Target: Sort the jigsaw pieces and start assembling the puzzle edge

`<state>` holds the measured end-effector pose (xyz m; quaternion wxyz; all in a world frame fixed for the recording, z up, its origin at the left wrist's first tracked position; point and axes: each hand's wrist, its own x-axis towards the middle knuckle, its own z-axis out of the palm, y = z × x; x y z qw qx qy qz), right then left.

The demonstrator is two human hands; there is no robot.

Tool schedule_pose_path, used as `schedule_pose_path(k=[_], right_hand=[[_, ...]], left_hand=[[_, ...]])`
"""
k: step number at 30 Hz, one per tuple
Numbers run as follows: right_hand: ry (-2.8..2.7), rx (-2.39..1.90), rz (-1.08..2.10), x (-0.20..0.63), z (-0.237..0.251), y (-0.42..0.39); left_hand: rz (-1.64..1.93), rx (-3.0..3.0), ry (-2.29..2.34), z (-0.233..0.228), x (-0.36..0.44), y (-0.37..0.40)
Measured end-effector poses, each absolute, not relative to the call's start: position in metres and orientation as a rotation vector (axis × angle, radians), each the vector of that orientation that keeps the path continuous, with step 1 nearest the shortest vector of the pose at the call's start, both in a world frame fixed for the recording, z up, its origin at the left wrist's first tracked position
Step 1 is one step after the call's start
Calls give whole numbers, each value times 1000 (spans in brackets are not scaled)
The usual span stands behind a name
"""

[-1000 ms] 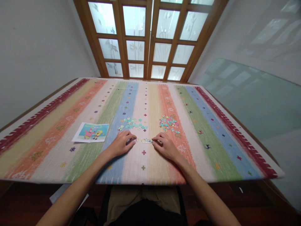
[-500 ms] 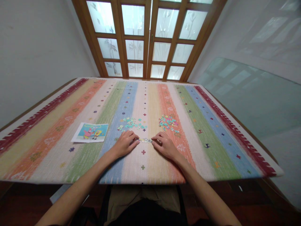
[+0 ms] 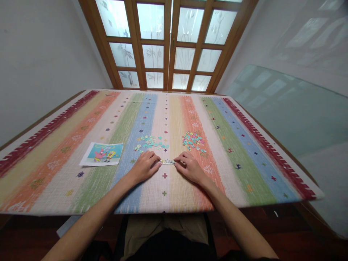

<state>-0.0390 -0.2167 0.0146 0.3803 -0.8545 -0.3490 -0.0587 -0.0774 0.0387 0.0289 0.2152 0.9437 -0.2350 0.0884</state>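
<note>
A short strip of joined jigsaw pieces (image 3: 168,162) lies flat on the striped tablecloth in front of me. My left hand (image 3: 146,165) pinches its left end, with thumb and fingers closed together. At the opposite end, my right hand (image 3: 189,166) grips the strip between thumb and fingertips. The ends of the strip are partly covered by my fingers. Just beyond my left hand is a loose spread of mostly turquoise jigsaw pieces (image 3: 149,141). A denser heap of turquoise, pink and yellow pieces (image 3: 193,140) lies beyond my right hand.
A printed cartoon picture (image 3: 102,154) lies on the cloth to the left. The striped tablecloth (image 3: 217,174) covers the wide table, whose near edge is close to my body. Wooden doors with frosted panes (image 3: 168,47) stand behind the table; a glass panel (image 3: 288,108) leans at the right.
Both hands stay at the ends of the strip with hardly any movement. The whole view has shifted slightly, so the table and picture appear a little further left.
</note>
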Motion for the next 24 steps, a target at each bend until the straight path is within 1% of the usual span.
schedule_pose_path(k=[24], right_hand=[[-895,-2191,-147,-39,15,-217]], left_hand=[[234,2548,-628,28,-75,37]])
